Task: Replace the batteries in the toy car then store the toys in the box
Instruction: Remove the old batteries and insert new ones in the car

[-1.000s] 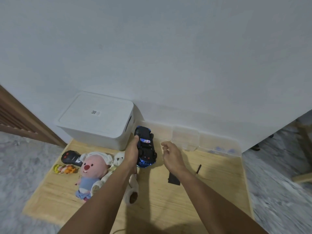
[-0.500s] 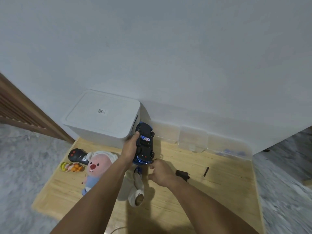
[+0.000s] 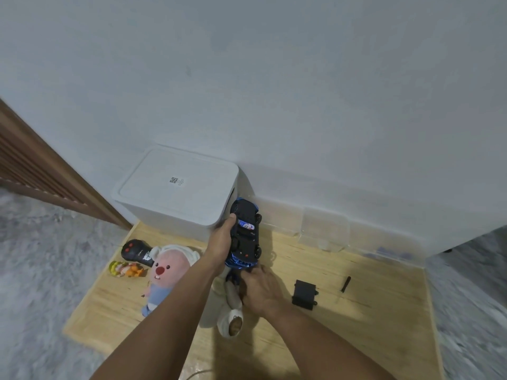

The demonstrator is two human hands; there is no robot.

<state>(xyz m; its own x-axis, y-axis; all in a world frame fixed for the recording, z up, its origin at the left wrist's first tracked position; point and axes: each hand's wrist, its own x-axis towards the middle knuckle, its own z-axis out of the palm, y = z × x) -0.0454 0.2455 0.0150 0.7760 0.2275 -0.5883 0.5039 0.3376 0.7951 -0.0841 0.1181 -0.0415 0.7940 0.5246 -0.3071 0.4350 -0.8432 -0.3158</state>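
Note:
My left hand [image 3: 219,239] grips a blue and black toy car [image 3: 247,237], held belly-up above the table. Its battery bay is uncovered and a battery [image 3: 248,225] lies inside. My right hand [image 3: 260,289] rests low, palm down, just below the car's near end and beside a white plush bear [image 3: 230,319]. Its fingertips are hidden, so I cannot tell whether it holds anything. The black battery cover [image 3: 304,294] lies on the wooden table [image 3: 356,338] to the right of that hand. The white storage box [image 3: 178,187] stands lidded at the back left.
A small black screwdriver [image 3: 345,283] lies right of the cover. Clear plastic containers [image 3: 323,229] line the wall. A pink plush [image 3: 164,272], a black remote [image 3: 137,250] and a small colourful figure [image 3: 124,270] sit at the left. Grey carpet surrounds the table.
My right hand dropped from beside the car to the table under its near end. My left hand kept the car, shifting it slightly toward the box.

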